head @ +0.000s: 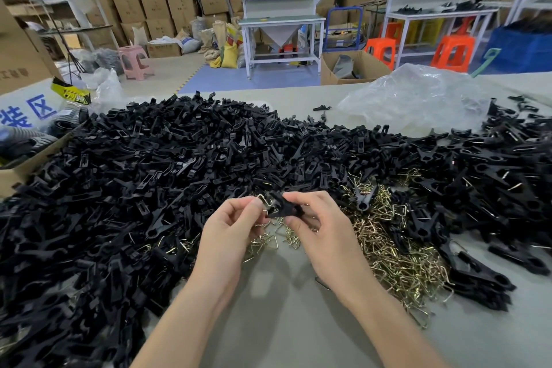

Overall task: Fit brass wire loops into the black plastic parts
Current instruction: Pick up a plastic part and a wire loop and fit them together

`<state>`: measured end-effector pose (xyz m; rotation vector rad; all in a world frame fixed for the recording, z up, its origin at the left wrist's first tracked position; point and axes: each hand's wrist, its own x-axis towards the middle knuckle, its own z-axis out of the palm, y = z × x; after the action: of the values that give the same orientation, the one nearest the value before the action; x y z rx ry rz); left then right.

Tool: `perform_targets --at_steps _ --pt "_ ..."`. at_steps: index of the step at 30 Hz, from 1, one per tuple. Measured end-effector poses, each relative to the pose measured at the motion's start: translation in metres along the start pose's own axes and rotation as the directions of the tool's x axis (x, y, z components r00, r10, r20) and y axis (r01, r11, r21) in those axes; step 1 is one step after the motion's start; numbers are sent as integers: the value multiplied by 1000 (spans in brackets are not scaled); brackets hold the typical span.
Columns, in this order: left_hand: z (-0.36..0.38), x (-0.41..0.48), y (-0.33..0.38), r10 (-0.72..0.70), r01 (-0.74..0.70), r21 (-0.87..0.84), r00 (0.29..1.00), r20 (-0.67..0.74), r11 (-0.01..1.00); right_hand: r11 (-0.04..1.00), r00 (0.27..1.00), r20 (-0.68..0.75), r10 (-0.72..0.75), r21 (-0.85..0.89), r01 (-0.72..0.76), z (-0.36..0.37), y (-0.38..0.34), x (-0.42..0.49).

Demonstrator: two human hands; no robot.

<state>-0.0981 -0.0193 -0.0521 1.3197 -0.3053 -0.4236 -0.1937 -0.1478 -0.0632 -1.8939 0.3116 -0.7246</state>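
Above the tabletop (277, 326), near its centre, the left hand (230, 230) pinches a brass wire loop (264, 199), its grip clamped on the wire; the right hand (324, 233) clamps its grip on a black plastic part (283, 208) that touches the loop; loose brass loops (400, 257) lie at four o'clock of the hands; heaped black parts (134, 176) spread from nine to twelve o'clock.

Bright, even overhead light is falling on the table (283, 337), casting soft shadows; wide-angle distortion is bending the edges and blurring the corners.
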Motion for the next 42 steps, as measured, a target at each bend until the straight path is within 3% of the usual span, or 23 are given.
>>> perform_targets --at_steps 4,7,16,25,28,32,34,38,42 --pt "3 -1 -2 -27 27 -14 1000 2 1000 987 998 21 -59 -150 62 2 -2 -2" --pt "4 -1 -1 -75 77 -117 997 20 990 968 994 33 -100 -229 105 3 -2 -3" --pt "9 -5 -2 -109 111 -153 994 20 982 953 991 14 -132 -274 131 4 -2 -5" --pt "18 -10 -4 -172 177 -312 984 45 933 923 984 44 -175 -341 180 5 -1 -5" --pt "17 -9 -2 -200 203 -202 979 35 958 914 980 35 -195 -357 194 4 -1 -4" --pt "13 -10 -5 -21 25 164 999 -24 986 879 955 88 -282 -375 294 9 -5 -7" --pt "12 -10 -6 -15 15 232 1000 -2 973 883 948 109 -300 -344 319 12 -7 -8" --pt "15 -11 6 -196 197 -42 980 27 980 936 958 103 -268 -209 285 12 -11 -9" --pt "9 -8 16 -206 233 -213 968 144 949 958 968 59 -244 -143 250 18 -12 -11"
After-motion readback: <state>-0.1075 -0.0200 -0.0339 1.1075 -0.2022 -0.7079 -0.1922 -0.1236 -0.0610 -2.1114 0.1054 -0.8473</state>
